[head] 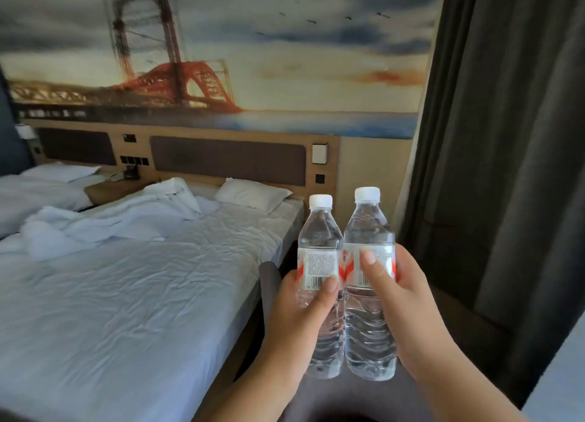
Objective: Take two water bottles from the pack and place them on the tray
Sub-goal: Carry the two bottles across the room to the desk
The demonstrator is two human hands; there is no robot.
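Observation:
I hold two clear plastic water bottles upright and side by side in front of me, both with white caps and red-and-white labels. My left hand (300, 320) grips the left bottle (320, 238) around its lower half. My right hand (402, 298) grips the right bottle (368, 228) at its label. The two bottles touch each other. No pack and no tray are in view.
A bed (126, 295) with rumpled white sheets and a pillow (251, 195) fills the left. A second bed (38, 193) and a wooden headboard (228, 161) lie behind. A dark curtain (506, 136) hangs at the right. A grey upholstered edge (269, 282) rises beside the bed.

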